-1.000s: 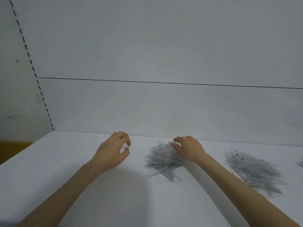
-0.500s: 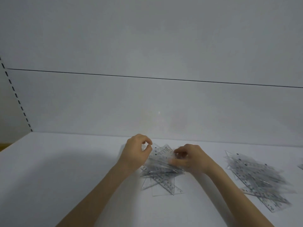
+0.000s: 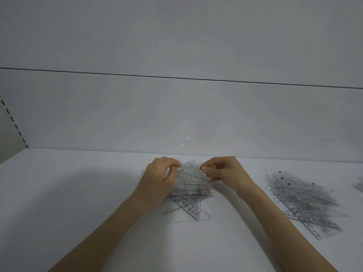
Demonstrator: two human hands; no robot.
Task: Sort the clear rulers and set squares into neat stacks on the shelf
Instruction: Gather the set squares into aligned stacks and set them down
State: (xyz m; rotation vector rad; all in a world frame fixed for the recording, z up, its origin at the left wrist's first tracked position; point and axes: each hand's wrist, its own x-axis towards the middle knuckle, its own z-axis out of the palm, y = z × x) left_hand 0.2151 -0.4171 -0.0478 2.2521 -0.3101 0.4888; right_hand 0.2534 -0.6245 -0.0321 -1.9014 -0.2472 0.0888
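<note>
Hands (image 3: 157, 178) (image 3: 227, 172) now both at ruler pile (image 3: 189, 194)

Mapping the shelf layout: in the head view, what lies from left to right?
Slotted upright, left hand, middle pile of rulers, right hand, bigger pile of rulers, edge of another pile.

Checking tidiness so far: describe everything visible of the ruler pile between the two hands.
The middle pile is a loose heap of clear plastic rulers and set squares with dark printed scales, lying flat on the white shelf, fanned at crossing angles, corners poking out at the near side. The left hand covers its left side, fingers curled at its far edge; the right hand pinches its far right corner.
</note>
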